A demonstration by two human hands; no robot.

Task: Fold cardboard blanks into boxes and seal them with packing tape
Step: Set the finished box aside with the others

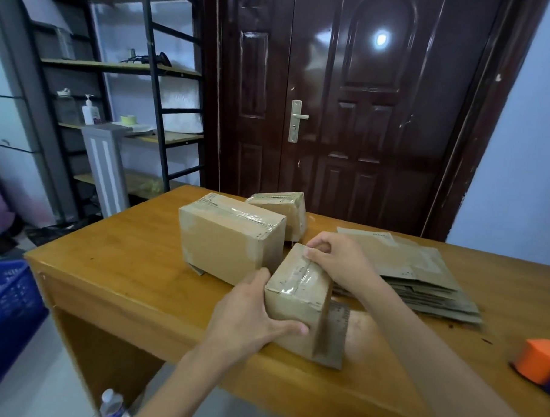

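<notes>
The wooden table (132,265) carries everything. On its right side lies a stack of flat cardboard blanks (422,277), fanned and uneven. Toward the far edge stand 2 finished boxes: a large box (228,241) with tape along its top seam, and a smaller box (283,208) just behind it. At the near edge sits the box being worked on (298,300), tilted, with clear tape (302,275) running along its top seam and over the near end. A loose flap (334,334) hangs open at its lower right side, touching the table.

The left hand (246,320) wraps the near end of this box, fingers spread across the side and thumb on the top edge, steadying it. The right hand (334,258) is at the far end of the seam, fingertips pressed together and pinching what looks like the tape's end or the box edge; which one I cannot tell.

An orange tape dispenser (538,361) sits well apart at the right edge.

Risks, as I judge them: the tape may wrinkle or stick crookedly if the far end is pressed before the seam lies flat. The open flap could stay unsealed, leaving 1 side weak. The box sits close to the table's near edge, so a hard push might slide it off.
</notes>
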